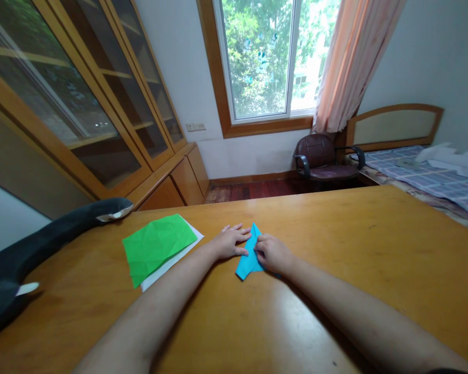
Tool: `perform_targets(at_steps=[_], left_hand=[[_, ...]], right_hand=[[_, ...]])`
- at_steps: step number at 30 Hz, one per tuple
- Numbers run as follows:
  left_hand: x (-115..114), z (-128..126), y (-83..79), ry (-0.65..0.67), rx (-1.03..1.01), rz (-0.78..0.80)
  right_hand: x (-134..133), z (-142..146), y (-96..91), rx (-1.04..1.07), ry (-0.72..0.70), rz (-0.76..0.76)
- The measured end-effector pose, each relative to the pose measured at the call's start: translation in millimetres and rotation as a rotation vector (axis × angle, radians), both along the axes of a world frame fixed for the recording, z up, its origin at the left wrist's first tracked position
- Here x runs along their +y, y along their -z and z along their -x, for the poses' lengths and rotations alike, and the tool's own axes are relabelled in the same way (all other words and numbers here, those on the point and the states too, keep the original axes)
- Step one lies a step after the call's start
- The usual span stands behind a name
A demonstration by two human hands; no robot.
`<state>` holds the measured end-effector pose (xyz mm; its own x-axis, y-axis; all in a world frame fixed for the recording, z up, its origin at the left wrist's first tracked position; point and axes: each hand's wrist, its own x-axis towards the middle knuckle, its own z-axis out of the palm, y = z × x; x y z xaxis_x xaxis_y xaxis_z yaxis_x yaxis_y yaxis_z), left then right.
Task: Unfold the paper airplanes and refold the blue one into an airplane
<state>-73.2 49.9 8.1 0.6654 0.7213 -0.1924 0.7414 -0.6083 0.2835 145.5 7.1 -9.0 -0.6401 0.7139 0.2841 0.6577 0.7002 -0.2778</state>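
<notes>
A folded blue paper [248, 259] lies on the wooden table [335, 249], pointed at its far end. My left hand [230, 241] rests flat beside it, fingers stretched out and touching its left edge. My right hand [273, 253] lies on the paper's right side with fingers curled, pressing or pinching a fold. To the left, a creased green sheet [158, 245] sits on top of a white sheet [171, 262].
A dark plush toy with white tips [31, 249] lies along the table's left edge. Glass-door cabinets [101, 104] stand on the left. Beyond the table are a window [265, 57], an armchair [323, 156] and a bed [432, 176].
</notes>
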Motion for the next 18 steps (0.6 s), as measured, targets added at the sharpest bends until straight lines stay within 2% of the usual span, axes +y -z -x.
perform_targets(at_steps=[4, 9, 15, 18], left_hand=[[1, 4, -4.9, 0.058, 0.029, 0.057], [-6, 4, -11.0, 0.071, 0.1, 0.092], [-18, 3, -23.5, 0.028, 0.145, 0.13], [-21, 0, -30.8, -0.022, 0.089, 0.094]], right_hand=[[0, 0, -1.9, 0.012, -0.013, -0.003], [0, -1, 0.2, 0.016, -0.009, -0.003], [0, 0, -0.4, 0.024, -0.013, 0.008], [0, 1, -1.3, 0.033, -0.01, 0.013]])
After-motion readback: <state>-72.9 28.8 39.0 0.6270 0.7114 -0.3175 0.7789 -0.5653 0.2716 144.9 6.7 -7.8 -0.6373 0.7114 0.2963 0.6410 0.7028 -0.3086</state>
